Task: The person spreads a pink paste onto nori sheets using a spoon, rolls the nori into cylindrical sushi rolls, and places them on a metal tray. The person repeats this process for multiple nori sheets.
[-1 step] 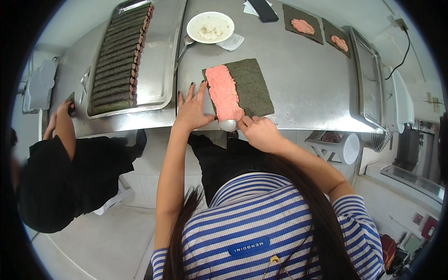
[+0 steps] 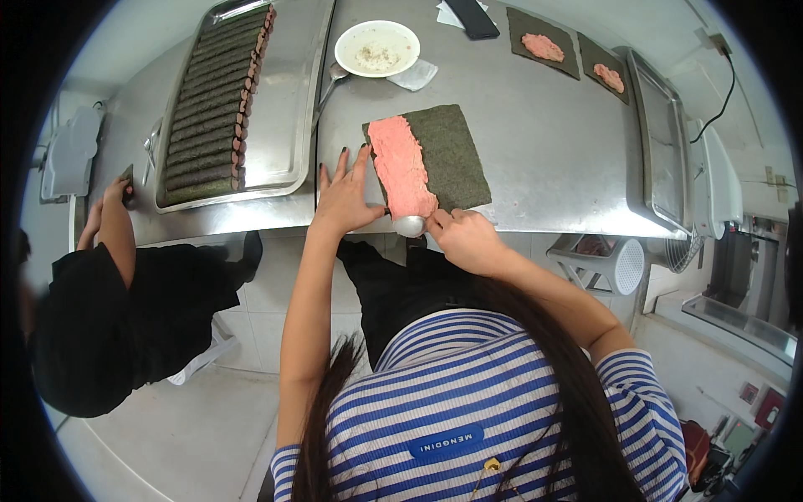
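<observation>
A dark green nori sheet (image 2: 452, 159) lies on the steel table in front of me. Pink paste (image 2: 400, 163) covers its left half in a broad strip, from the far edge to the near one. My right hand (image 2: 468, 238) is closed on a spoon, whose rounded silver bowl (image 2: 409, 226) rests at the near end of the paste. Most of the handle is hidden in the fingers. Along the sheet's left edge my left hand (image 2: 345, 197) lies with fingers spread and holds nothing; its thumb points toward the spoon.
A metal tray (image 2: 293, 109) of nori rolls stands left, near a co-worker's hand (image 2: 115, 194). A white bowl (image 2: 376, 50) with a spoon (image 2: 335, 75) beside it sits farther back. Two nori sheets with paste (image 2: 544, 48) lie far right, beside another tray (image 2: 665, 151).
</observation>
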Action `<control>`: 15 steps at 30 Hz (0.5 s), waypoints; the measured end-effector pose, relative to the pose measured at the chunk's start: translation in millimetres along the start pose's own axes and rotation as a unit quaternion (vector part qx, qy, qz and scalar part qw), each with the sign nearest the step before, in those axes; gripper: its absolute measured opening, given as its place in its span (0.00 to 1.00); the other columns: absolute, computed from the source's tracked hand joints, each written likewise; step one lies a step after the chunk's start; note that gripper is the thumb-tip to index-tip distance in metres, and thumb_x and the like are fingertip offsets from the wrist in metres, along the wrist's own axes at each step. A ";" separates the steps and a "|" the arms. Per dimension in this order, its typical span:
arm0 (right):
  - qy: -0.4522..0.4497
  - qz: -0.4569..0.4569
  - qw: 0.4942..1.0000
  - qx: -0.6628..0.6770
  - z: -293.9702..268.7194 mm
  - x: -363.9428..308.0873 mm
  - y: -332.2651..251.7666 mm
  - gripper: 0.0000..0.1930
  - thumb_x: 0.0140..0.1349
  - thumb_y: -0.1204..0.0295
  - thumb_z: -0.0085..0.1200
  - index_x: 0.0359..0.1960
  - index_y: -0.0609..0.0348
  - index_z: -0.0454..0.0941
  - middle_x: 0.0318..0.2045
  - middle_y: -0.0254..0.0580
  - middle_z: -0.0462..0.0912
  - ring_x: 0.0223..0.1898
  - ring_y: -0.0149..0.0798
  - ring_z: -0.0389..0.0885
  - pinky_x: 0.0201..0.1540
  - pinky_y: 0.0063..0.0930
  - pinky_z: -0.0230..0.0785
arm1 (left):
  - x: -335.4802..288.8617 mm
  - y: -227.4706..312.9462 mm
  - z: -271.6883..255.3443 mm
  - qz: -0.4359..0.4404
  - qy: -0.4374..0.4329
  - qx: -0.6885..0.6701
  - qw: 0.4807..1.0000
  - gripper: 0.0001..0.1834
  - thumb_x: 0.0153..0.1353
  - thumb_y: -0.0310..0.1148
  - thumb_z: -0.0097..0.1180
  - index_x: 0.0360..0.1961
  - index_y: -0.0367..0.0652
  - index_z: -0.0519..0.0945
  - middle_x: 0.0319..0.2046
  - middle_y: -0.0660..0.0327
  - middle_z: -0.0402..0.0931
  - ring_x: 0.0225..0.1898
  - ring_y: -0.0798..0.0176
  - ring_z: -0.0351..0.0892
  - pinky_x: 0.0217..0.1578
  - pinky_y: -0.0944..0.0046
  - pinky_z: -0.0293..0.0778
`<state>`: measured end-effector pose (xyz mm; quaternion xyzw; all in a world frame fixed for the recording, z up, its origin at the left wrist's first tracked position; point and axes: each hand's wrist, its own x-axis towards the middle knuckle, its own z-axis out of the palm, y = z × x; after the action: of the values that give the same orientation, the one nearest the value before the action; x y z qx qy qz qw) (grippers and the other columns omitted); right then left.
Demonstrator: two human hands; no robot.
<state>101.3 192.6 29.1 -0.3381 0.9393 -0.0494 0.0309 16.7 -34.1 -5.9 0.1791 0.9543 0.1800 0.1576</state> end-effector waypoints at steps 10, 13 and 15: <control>0.004 -0.001 1.000 -0.016 -15.2 -7.4 28.3 0.06 0.51 0.72 0.52 0.26 0.61 0.78 0.27 0.41 0.77 0.28 0.41 0.80 0.30 0.34 0.73 | 7.0 1.2 -1.0 -0.013 0.000 0.005 1.000 0.61 0.39 0.47 0.68 0.71 0.47 0.44 0.66 0.50 0.61 0.73 0.48 0.44 0.68 0.36 0.37; -0.007 0.055 0.998 0.033 -38.9 -9.5 45.9 0.08 0.50 0.75 0.50 0.30 0.58 0.80 0.27 0.41 0.77 0.30 0.43 0.81 0.30 0.38 0.73 | 7.5 1.9 -0.7 -0.014 -0.003 0.002 1.000 0.61 0.39 0.46 0.68 0.71 0.47 0.44 0.66 0.50 0.61 0.73 0.48 0.44 0.68 0.36 0.37; -0.011 0.080 0.995 0.052 -42.9 -3.5 53.6 0.09 0.50 0.76 0.50 0.32 0.57 0.81 0.27 0.41 0.77 0.30 0.45 0.81 0.30 0.40 0.74 | 7.3 1.9 -1.4 -0.013 -0.003 0.004 1.000 0.61 0.39 0.46 0.68 0.71 0.47 0.43 0.65 0.50 0.61 0.73 0.48 0.43 0.68 0.36 0.37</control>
<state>66.2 239.1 65.7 -0.2600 0.9592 -0.0912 0.0628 10.3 -30.0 -5.6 0.1674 0.9567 0.1738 0.1627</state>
